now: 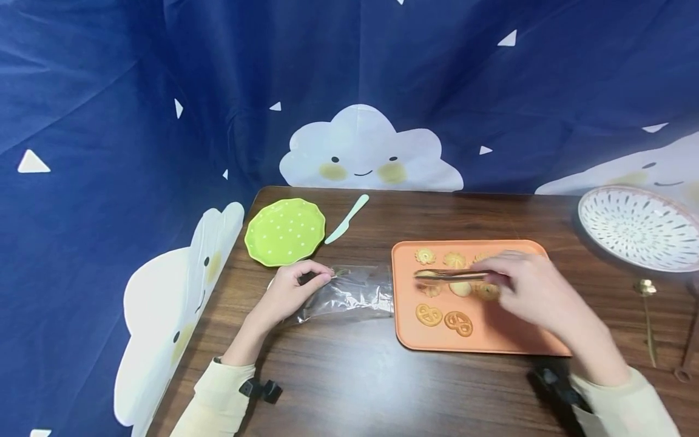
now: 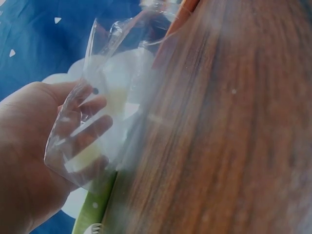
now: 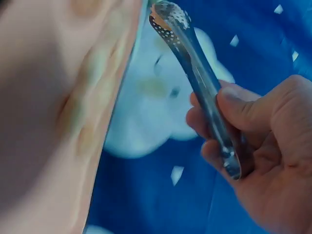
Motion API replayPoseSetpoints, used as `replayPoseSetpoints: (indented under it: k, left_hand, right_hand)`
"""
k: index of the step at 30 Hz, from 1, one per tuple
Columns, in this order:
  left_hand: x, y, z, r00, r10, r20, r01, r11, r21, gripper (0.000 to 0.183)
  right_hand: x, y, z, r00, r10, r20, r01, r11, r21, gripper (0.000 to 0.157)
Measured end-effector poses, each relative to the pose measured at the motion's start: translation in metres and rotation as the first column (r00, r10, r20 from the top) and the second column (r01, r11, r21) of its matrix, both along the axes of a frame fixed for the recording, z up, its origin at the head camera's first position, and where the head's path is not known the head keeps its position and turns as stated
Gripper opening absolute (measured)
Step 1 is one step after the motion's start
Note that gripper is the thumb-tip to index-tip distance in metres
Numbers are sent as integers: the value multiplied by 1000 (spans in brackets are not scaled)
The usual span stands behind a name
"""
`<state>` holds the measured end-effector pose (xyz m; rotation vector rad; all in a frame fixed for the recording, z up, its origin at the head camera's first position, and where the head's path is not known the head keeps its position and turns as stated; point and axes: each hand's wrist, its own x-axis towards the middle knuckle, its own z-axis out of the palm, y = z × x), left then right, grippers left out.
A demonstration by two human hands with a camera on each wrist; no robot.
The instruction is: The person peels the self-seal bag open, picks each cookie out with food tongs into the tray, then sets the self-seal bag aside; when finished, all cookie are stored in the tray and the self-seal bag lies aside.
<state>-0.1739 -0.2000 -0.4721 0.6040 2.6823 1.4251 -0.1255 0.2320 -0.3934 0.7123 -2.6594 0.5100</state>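
Observation:
My left hand point(image 1: 289, 291) pinches the edge of a clear plastic bag point(image 1: 360, 297), whose far end reaches the left edge of an orange tray point(image 1: 502, 340). In the left wrist view, fingers show through the clear film. Above the tray, my right hand point(image 1: 532, 291) grips metal tongs point(image 1: 450, 276) that point left over the cookies. Their perforated tips point(image 3: 170, 19) show a tan patch between them; I cannot tell whether it is a cookie. Several round cookies point(image 1: 454, 260) lie in rows on the tray, with two pretzel-shaped cookies point(image 1: 459, 323) nearest me. My right hand hides some cookies.
A green dotted plate point(image 1: 286, 233) sits at the back left, beside a pale green knife point(image 1: 347, 218). To the right stand a white patterned dish point(image 1: 641, 227), a gold spoon point(image 1: 648, 321) and a brown-handled utensil point(image 1: 689, 346). A blue curtain point(image 1: 475, 79) hangs behind the wooden table point(image 1: 349, 382).

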Motion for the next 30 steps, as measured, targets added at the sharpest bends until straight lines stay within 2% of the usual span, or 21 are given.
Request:
replayPoseSetpoints:
  k: [2,4,7,9,15,18,26,30]
  left_hand:
    - [0,0,1,1000,0,-2,0,1000,-1,13]
    - [0,0,1,1000,-2,-9,2,1000,0,14]
    - [-1,0,1,1000,-4,-19,4,1000,3,15]
    - [-1,0,1,1000,-3,-21,3,1000,7,15]
    - [0,0,2,1000,-1,-15,1,1000,5,14]
    - [0,0,2,1000,1,-15,-1,1000,-2,12]
    - [0,0,0,1000,6,-3,-6,1000,1,13]
    - [0,1,1,1000,8,0,-8,1000,4,12]
  right_hand:
    - [8,25,-4,995,11,-101,-11,1000,4,43]
    - [18,47,-9,987,20,-161,-22,1000,-10,45]
    - [33,71,-16,983,33,-180,-42,998,-46,44]
    - [42,81,-21,986,50,-161,-62,996,-67,45]
    - [61,96,-32,984,66,-166,-73,997,-38,52]
    - [65,100,-37,979,68,-190,-75,997,-34,56]
    - [73,110,-46,977,82,-197,-85,996,-6,52]
    - [79,110,-48,977,56,-205,-69,996,-56,55]
